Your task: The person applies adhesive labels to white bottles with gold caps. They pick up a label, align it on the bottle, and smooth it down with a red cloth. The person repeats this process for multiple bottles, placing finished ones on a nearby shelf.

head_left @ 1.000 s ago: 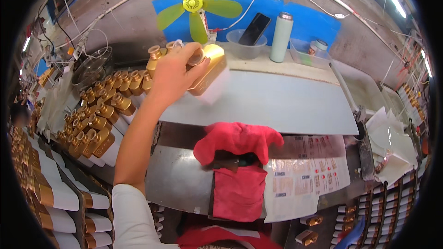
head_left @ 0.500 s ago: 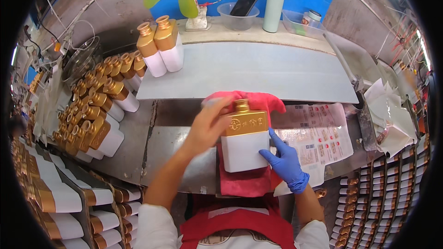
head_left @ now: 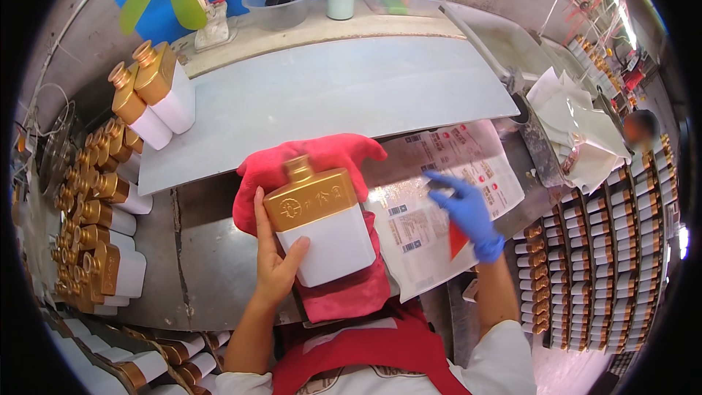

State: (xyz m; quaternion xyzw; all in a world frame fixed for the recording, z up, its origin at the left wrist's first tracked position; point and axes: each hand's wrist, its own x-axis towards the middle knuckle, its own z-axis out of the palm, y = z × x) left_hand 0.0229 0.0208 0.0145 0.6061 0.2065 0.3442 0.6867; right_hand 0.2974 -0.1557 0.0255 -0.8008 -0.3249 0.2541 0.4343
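While on red cloth (head_left: 344,300): bottle (head_left: 322,227), left hand (head_left: 274,263).

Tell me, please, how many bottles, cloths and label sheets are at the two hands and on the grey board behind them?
Bottles: 3 (one under the left hand, two on the board)
Red cloths: 1
Label sheets, by the right hand: 1
Total: 5
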